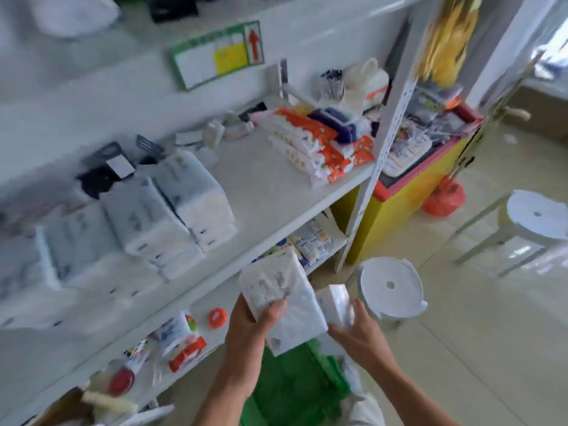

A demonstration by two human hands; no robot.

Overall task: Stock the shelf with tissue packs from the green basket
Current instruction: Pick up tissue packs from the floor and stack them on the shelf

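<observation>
My left hand grips a white tissue pack with grey print, held up in front of the shelf's lower edge. My right hand holds a second white tissue pack just to the right of the first. Below both hands sits the green basket, partly hidden by my forearms. On the white middle shelf, several white tissue packs stand in stacked rows at the left.
Red-and-white small packets lie on the shelf's right part. The lower shelf holds small goods and an orange lid. Two white stools stand on the tiled floor at the right, near a yellow and red freezer.
</observation>
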